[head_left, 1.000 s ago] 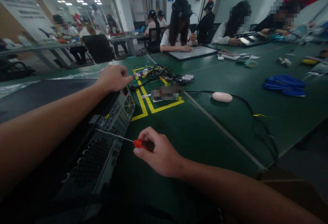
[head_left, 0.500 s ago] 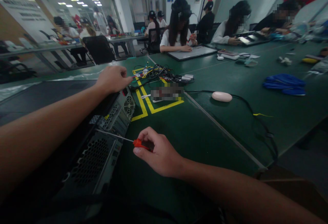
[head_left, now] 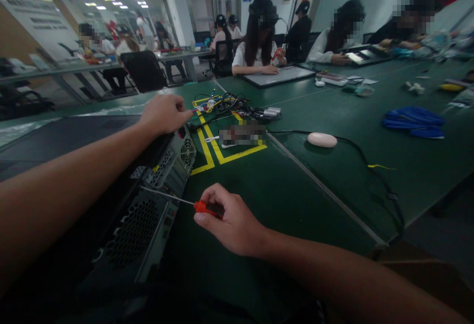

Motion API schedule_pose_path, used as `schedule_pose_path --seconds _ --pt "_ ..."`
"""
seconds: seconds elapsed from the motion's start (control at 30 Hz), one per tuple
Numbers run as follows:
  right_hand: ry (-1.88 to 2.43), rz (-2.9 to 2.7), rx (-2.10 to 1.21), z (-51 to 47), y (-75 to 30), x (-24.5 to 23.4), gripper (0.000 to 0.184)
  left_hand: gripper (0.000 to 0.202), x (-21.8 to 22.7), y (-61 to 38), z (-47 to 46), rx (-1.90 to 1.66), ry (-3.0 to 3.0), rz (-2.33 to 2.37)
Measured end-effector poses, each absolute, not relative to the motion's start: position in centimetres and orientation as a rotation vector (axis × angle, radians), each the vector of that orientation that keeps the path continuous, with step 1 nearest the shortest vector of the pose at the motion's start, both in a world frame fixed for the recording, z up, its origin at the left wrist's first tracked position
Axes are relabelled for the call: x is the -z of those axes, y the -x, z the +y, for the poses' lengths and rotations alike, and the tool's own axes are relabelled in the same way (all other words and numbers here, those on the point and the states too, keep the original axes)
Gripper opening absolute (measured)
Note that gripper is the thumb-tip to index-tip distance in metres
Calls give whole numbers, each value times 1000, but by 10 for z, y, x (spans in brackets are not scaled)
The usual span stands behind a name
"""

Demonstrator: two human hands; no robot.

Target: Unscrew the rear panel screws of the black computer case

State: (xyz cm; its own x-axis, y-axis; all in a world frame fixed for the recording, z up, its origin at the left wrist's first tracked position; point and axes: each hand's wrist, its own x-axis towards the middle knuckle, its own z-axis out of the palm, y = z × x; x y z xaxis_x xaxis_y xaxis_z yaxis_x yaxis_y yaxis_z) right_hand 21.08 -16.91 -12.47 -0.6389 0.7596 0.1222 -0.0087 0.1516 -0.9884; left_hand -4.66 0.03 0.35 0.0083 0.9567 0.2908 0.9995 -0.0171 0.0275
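Observation:
A dark desktop computer case (head_left: pixel 74 139) lies on its side at the left, its metal back panel with vents facing right. My right hand (head_left: pixel 233 220) is closed around the orange-red handle of a screwdriver (head_left: pixel 203 207). The long thin shaft points left across the back panel, its tip at the upper edge of the case above the honeycomb vent (head_left: pixel 137 230). At the far back corner of the case is my left hand (head_left: pixel 163 113), fingers curled and thumb pointing right. What its fingers hold, if anything, is hidden.
Yellow tape (head_left: pixel 242 154) marks the green table, with a tangle of cables (head_left: pixel 237 104) and a blurred-out item beside it. A pale pink oval object (head_left: pixel 322 140), a black cable (head_left: pixel 381 181) and a blue bundle (head_left: pixel 413 121) lie to the right. Several people sit beyond.
The whole view has shifted very slightly. Both hands and the screwdriver keep nearly the same places against the computer case.

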Motion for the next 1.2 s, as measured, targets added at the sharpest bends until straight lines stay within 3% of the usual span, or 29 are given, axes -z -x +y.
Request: schedule_pose_path --seconds 0.43,0.73,1.2 --pt "735 -1801 -1569 -170 -212 123 29 30 -2 48 1 485 2108 -2127" --pt "732 -1790 -1555 -169 -211 122 28 50 -14 29 -21 264 2029 -2131" --pt "719 -1802 -1463 -169 -212 119 23 49 -14 31 -18 158 2040 -2102"
